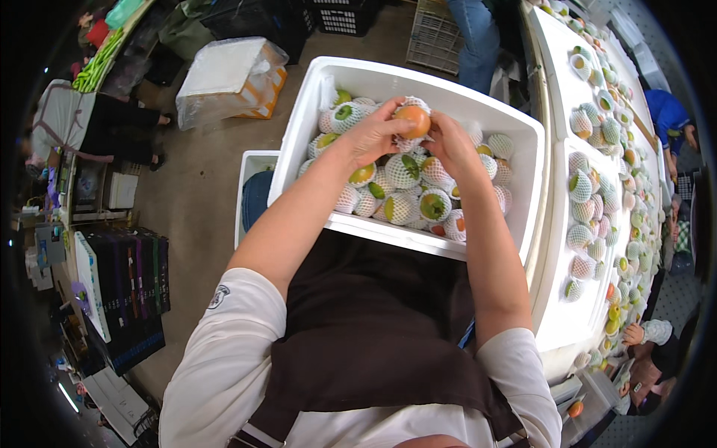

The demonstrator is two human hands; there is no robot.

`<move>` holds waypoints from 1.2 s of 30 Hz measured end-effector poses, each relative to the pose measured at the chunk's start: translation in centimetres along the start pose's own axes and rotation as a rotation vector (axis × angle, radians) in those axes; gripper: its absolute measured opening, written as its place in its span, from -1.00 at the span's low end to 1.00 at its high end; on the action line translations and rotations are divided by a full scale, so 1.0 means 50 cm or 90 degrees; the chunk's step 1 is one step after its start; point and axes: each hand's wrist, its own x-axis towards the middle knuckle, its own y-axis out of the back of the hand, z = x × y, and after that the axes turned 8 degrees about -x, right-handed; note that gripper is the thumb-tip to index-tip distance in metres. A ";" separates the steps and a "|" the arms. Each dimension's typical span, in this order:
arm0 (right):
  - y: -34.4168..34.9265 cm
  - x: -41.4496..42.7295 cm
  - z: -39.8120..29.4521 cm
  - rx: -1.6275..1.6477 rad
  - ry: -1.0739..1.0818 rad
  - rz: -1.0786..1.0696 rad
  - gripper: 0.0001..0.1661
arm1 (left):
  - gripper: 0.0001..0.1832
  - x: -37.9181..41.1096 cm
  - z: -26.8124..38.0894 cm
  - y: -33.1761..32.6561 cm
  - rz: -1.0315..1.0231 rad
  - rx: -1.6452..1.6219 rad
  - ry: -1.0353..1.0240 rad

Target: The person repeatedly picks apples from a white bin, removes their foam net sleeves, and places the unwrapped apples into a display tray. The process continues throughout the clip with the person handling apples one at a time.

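Over an open white foam box point(498, 112), my left hand point(372, 131) grips a round orange fruit point(413, 121) between thumb and fingers. A white foam net sleeve point(413, 103) sits around part of that fruit, leaving its orange side bare. On the other side, my right hand point(450, 143) pinches the net's edge with its fingertips. Below both hands, the box holds many similar fruits in foam nets, such as a green-topped one point(434, 205) near the front wall. Several of them show green leaves or green and yellow skin.
Foam-lidded boxes point(552, 235) at the right carry rows of netted fruit. A smaller white box point(249, 168) stands under the left rim. A plastic-wrapped carton point(224, 78) rests on the floor point(196, 185). Other people are nearby, including jeans-clad legs point(476, 45) behind the box.
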 end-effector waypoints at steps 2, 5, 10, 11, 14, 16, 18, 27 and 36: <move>0.008 0.008 0.001 -0.069 0.035 -0.013 -0.69 | -0.19 0.001 -0.003 0.006 0.013 -0.012 -0.002; 0.007 0.011 0.004 -0.193 0.135 0.049 -0.83 | -0.25 0.007 -0.009 0.010 0.059 0.045 -0.020; -0.022 -0.006 0.010 -0.331 0.310 0.107 -0.85 | -0.38 0.023 -0.028 0.019 0.178 0.400 -0.154; -0.023 -0.007 0.010 -0.300 0.306 0.094 -0.82 | -0.39 0.028 -0.036 0.028 0.190 0.464 -0.207; -0.009 0.000 0.005 -0.237 0.268 0.109 -0.72 | -0.46 0.026 -0.027 0.019 0.185 0.377 -0.093; -0.015 0.001 0.011 -0.412 0.341 0.121 -0.66 | -0.52 0.020 -0.020 0.009 0.202 0.271 -0.064; -0.032 -0.004 0.018 -0.486 0.374 0.105 -0.63 | -0.60 0.024 -0.021 0.025 0.184 0.182 -0.043; -0.009 0.015 0.028 -0.374 0.256 0.173 -0.79 | -0.53 0.039 -0.042 0.033 0.193 0.405 -0.197; 0.005 0.006 0.005 -0.165 0.280 0.159 -0.83 | -0.51 0.035 -0.039 0.027 0.242 0.411 -0.215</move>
